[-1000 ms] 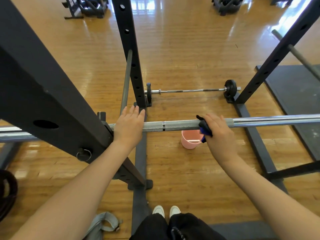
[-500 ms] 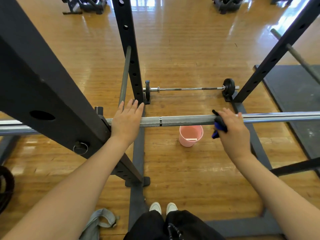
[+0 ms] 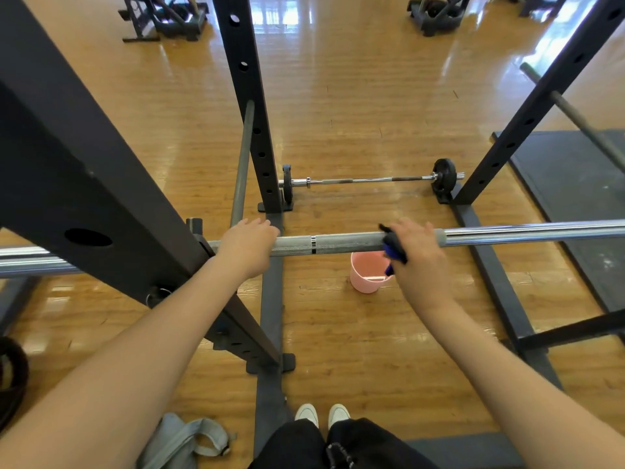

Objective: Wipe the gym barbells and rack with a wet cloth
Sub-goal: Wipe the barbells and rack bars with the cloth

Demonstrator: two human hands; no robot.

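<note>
My right hand point(image 3: 419, 255) is wrapped over the bar point(image 3: 341, 243) with the cloth point(image 3: 392, 250) squeezed under my fingers. The cloth is dark and blue, and a bit of it pokes out by my thumb side. My fingers curl down the far side of the bar, so the cloth sits between my palm and the metal

My left hand point(image 3: 248, 247) lies on the same bar, near the rack point(image 3: 111, 184). Its fingers look bent over the top of the bar, and it holds nothing else. I think it just keeps the bar from turning

The bar runs straight across in front of me, from left to right. So my wipe has to slide sideways along it. To my right the bar turns smooth and shiny, and that long part goes off out of sight. My right hand is the nearer one to it. Between my two hands is the rough grey part

Down on the floor, right under the bar, sits a pink bucket point(image 3: 367, 274). It is just below my right hand

I count one cloth, one bucket and two hands. I count two barbells: the one I hold, and a small one point(image 3: 368, 180) lying on the floor farther off, with a black plate at each end. I see three black rack posts
</note>
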